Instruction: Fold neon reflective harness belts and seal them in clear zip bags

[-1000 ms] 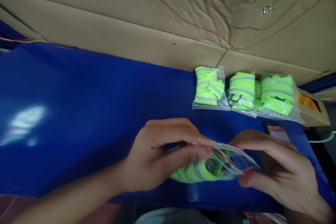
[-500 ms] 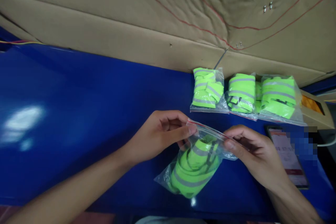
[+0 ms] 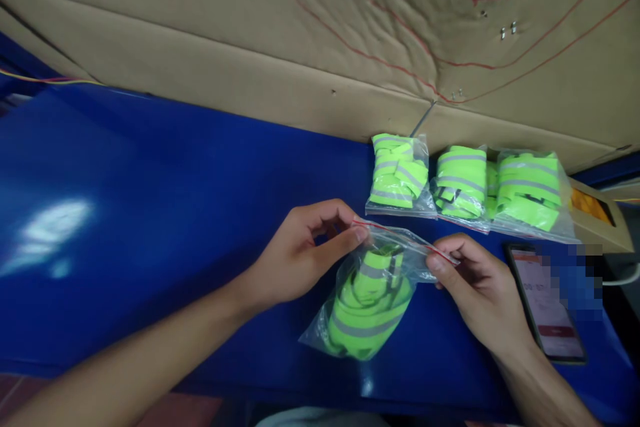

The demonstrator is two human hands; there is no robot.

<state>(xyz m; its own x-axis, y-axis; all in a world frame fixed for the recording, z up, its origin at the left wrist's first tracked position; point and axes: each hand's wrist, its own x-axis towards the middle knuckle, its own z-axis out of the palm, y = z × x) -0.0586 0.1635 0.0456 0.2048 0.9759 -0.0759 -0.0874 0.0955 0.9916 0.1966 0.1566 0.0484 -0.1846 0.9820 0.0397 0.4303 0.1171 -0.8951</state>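
Note:
A clear zip bag (image 3: pixel 323 327) with a red line along its mouth hangs between my hands over the blue table. Inside it lies a rolled neon-green strap (image 3: pixel 370 317) with grey reflective stripes and a dark buckle. My left hand (image 3: pixel 320 247) pinches the left end of the bag's mouth between thumb and fingers. The right end is pinched by my right hand (image 3: pixel 475 293), whose thumb lies on top of the seal. From this view I cannot tell whether the seal is closed all along.
Behind my hands stand several bagged green straps: one bag (image 3: pixel 397 173) at left, another bag (image 3: pixel 460 180), and a larger bag (image 3: pixel 530 190). A phone (image 3: pixel 547 307) lies right of my right hand, near a cardboard box (image 3: pixel 610 217). Brown paper-covered board (image 3: pixel 225 70) borders the blue table (image 3: pixel 175 167).
My right hand has slid outward to the right end of the bag's mouth, and the red line now shows along more of it. The bag has risen slightly.

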